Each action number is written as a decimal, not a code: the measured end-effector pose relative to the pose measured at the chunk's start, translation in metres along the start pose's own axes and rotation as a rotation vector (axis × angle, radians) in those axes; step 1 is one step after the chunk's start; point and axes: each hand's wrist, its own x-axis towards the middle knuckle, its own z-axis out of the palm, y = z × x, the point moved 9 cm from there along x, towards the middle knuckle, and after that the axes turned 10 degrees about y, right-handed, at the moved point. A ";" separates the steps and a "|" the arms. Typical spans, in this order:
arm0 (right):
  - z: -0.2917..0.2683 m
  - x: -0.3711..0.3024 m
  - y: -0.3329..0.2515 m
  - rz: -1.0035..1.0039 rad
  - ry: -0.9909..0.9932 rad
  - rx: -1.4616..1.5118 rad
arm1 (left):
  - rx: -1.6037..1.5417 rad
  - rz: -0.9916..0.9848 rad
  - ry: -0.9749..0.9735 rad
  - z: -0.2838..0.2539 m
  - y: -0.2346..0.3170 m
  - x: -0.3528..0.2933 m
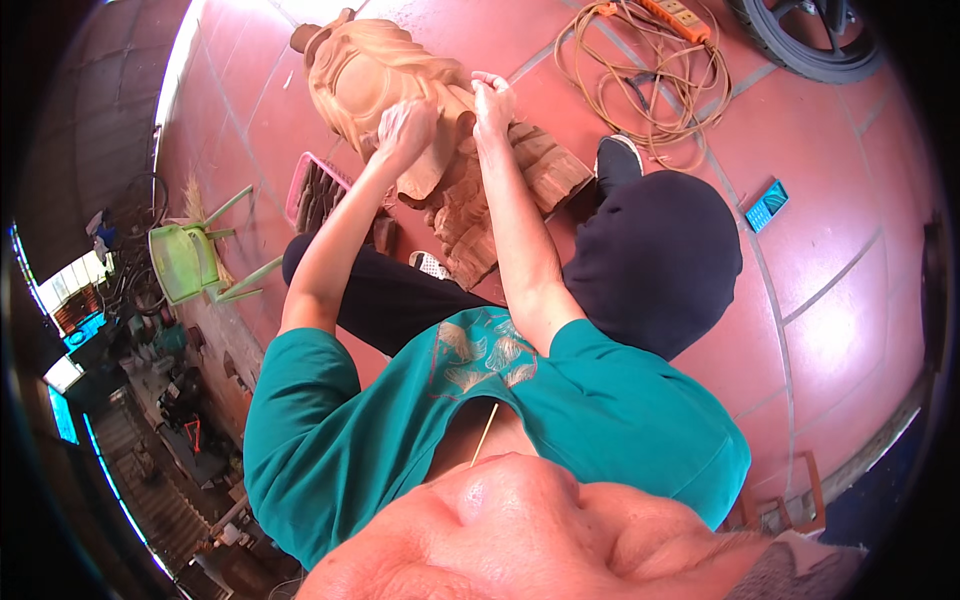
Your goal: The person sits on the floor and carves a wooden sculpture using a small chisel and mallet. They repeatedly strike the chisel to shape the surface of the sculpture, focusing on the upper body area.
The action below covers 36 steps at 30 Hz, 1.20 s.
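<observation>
A large carved wooden figure (pixel 375 75) with smooth, pale, flowing folds lies tilted on the floor in front of me. Its lower part is a rougher, darker wooden base (pixel 548 172) that reaches between my legs. My left hand (pixel 407 132) is closed, with curled fingers, against the middle of the carving. Close to the carving's right side, my right hand (pixel 492 105) has its fingers bent together. Whatever either hand may hold is too small or hidden to make out.
A pink basket (pixel 300 190) holding dark, long pieces stands left of the carving, with a green chair (pixel 185 262) farther left. At the far right lie a coiled cord (pixel 715 85), an orange power strip (pixel 678 16) and a wheel (pixel 830 68). A blue tray (pixel 767 206) rests on the red tiles.
</observation>
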 end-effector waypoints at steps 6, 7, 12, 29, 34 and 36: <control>-0.002 -0.001 -0.003 -0.030 0.034 -0.084 | 0.004 0.059 0.135 -0.022 0.016 -0.004; -0.001 0.000 0.000 -0.038 0.045 -0.085 | 0.010 0.079 0.159 -0.016 0.009 0.010; 0.002 -0.012 -0.007 0.091 -0.017 -0.053 | 0.115 -0.105 0.008 0.008 -0.026 0.064; 0.001 0.002 -0.003 -0.093 0.054 -0.036 | 0.074 -0.033 0.049 0.006 -0.011 0.037; 0.000 -0.012 -0.007 0.100 -0.008 -0.036 | 0.113 -0.170 -0.005 0.006 -0.027 0.066; 0.000 -0.011 -0.009 0.083 0.005 -0.015 | 0.074 -0.147 0.022 0.007 -0.024 0.059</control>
